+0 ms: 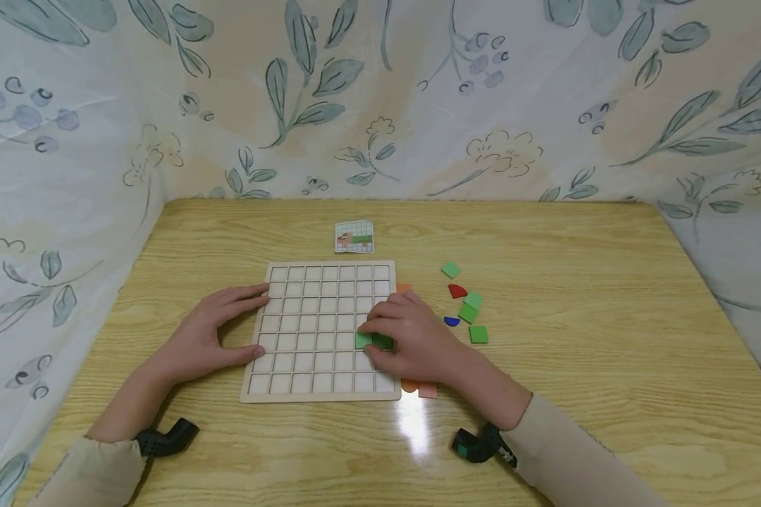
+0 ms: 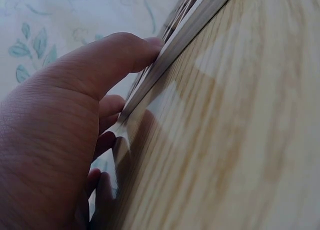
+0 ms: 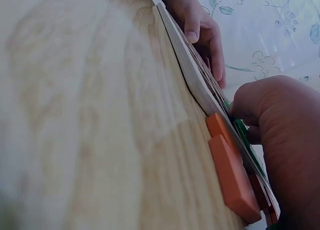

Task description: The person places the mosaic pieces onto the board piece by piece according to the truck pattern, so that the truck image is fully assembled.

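Observation:
A wooden grid board [image 1: 292, 324] lies flat on the table. My left hand [image 1: 206, 332] rests at its left edge, thumb and fingertips on the rim with the fingers fairly straight. Over the right columns, my right hand [image 1: 415, 338] pinches a green square tile [image 1: 363, 341] between thumb and forefinger, low in a cell. Another green tile [image 1: 383, 341] sits in the cell to its right, partly under the fingers. In the right wrist view the thumb is down at the green pieces [image 3: 242, 131] on the board.
Right of the board lie several green squares [image 1: 478, 334], a red quarter-round piece [image 1: 458, 291] and a blue half-round piece [image 1: 452, 321]. Orange pieces [image 1: 428, 390] lie against the board's right edge, some hidden by the hand. Behind the board is a small pattern card [image 1: 354, 237].

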`<state>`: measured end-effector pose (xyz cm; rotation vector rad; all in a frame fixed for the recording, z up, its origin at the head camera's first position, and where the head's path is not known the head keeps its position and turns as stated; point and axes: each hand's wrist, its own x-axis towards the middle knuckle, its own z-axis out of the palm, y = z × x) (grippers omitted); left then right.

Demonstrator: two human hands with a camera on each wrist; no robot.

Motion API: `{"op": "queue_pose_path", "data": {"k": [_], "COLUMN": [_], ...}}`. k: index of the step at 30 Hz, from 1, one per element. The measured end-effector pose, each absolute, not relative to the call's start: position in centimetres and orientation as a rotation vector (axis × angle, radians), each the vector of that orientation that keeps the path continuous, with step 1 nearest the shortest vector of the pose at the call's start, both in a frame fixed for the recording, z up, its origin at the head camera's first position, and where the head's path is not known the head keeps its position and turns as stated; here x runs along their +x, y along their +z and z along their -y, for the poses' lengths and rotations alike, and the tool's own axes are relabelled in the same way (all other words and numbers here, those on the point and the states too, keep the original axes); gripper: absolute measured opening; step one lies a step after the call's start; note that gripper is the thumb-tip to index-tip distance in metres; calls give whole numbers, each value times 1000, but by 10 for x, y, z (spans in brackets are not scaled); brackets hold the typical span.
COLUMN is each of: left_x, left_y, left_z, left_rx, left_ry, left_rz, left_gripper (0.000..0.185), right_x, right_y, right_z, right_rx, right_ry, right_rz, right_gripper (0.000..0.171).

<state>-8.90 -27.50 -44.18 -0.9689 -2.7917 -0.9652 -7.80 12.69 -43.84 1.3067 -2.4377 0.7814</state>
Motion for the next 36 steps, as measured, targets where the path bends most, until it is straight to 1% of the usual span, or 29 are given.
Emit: {"op": "queue_pose_path", "data": {"k": [16,29,36], "left_x": [-88,-89,-88], "left_y": [-439,-446,-442], "left_z": [274,274,275], "left_rx": [-990,-956,-979], "left_ry": [-974,-1024,-1001], "left_rz": [2772,2799,2791], "left_gripper": [81,83,80], "right_x": [-75,-71,-71], "right_y": [-434,-437,-434], "right_z": [-138,-165,-175], "right_rx": [1260,1083,1027], "right_ry": [793,875,857], "right_rz": [2443,2455,2469], "right_gripper": [18,20,21]}}
